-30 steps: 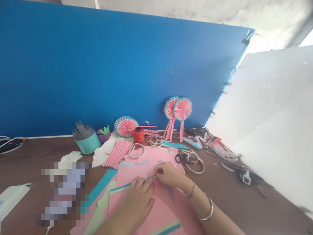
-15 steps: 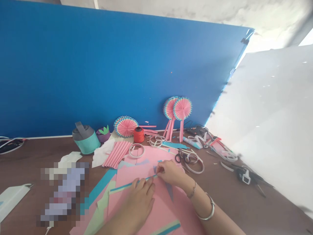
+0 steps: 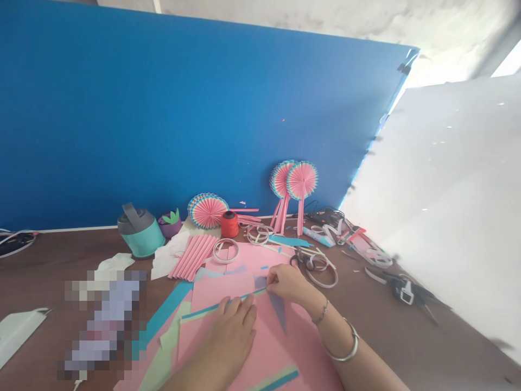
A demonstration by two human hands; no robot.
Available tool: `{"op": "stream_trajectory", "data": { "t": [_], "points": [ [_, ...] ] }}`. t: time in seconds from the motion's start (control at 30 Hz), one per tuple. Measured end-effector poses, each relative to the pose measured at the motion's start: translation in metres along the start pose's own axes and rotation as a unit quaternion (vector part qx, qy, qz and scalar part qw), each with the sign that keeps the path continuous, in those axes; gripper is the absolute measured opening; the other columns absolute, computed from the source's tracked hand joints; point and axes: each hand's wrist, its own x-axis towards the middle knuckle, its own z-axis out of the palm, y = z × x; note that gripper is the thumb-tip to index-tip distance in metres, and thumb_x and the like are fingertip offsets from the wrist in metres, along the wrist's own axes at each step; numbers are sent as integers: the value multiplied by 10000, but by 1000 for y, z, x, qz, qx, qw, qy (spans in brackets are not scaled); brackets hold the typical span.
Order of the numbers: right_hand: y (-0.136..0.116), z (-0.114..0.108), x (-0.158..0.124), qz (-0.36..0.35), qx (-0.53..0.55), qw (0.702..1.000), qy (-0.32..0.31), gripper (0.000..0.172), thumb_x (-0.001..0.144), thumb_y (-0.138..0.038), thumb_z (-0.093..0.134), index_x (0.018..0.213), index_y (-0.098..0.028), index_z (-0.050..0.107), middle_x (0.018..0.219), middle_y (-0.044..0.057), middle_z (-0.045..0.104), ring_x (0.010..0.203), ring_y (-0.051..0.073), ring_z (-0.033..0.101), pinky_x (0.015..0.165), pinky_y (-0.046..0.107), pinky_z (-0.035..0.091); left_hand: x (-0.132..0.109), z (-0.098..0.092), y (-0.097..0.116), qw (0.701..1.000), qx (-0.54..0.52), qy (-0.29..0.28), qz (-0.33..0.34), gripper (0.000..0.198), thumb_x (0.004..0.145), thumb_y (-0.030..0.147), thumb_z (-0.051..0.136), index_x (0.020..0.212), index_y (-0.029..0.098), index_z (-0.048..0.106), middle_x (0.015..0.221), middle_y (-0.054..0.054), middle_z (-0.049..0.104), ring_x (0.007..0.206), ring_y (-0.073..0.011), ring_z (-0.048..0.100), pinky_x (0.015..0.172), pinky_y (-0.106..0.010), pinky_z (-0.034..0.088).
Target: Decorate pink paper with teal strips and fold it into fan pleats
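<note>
My left hand [image 3: 233, 334] lies flat, fingers spread, on a pink paper sheet [image 3: 264, 347] that has blue and pale green strips along its far and near edges. At the right end of the far strip [image 3: 199, 312], my right hand [image 3: 287, 282] pinches with thumb and forefinger at the sheet's edge; what lies between the fingertips is too small to make out. A grey-blue triangular piece [image 3: 278, 312] shows beside the right hand. Under the sheet are more pink, green and blue papers [image 3: 169, 309].
Behind the hands are tape rolls [image 3: 226, 251], a red thread spool [image 3: 229, 224], a pleated pink paper [image 3: 193, 257] and round paper fans [image 3: 302, 180]. Scissors [image 3: 296, 260] lie beyond my right hand. A teal container [image 3: 143, 238] stands at the back left, before a blue panel [image 3: 163, 108].
My right hand has slid slightly to the right along the far strip, showing more of the grey-blue piece. My left hand stays pressed on the sheet.
</note>
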Motion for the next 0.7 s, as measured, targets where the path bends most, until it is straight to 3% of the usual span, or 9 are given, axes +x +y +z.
{"op": "stream_trajectory", "data": {
  "t": [0.1,0.3,0.4,0.47,0.7],
  "points": [
    [3,-4,0,6,14,1000,9,145,663,-113,549,668,-207,658,791,-3,706,770,169,617,935,388,319,0,0,0,1000,-11,-6,-3,406,929,246,354,1288,156,522,1388,-96,496,1106,-296,521,946,-490,373],
    [5,-4,1,-45,92,995,-14,174,757,-282,538,715,-176,670,756,17,690,706,151,582,703,255,407,-1,9,-4,998,-31,47,-14,387,922,292,373,1242,188,564,1383,-106,500,1115,-287,530,956,-492,362],
    [3,-3,1,-55,81,995,-32,114,687,-249,610,748,-183,680,770,14,689,724,158,585,659,236,394,-2,12,-3,998,-33,54,-16,384,910,279,392,1242,188,562,1388,-115,491,1129,-305,526,951,-498,370],
    [2,-3,1,-50,72,995,-39,163,636,-209,644,793,-189,685,765,7,684,715,156,585,630,225,380,-3,13,-3,998,-35,44,-22,392,892,248,414,1253,183,553,1389,-119,489,1140,-323,515,946,-507,379],
    [7,2,2,-54,77,995,-43,241,617,-111,614,830,-187,697,721,-6,664,662,128,576,562,200,352,-3,7,-13,977,-151,78,-128,371,906,205,345,1218,179,544,1189,-108,599,1079,-253,534,913,-420,430]
  ]
}}
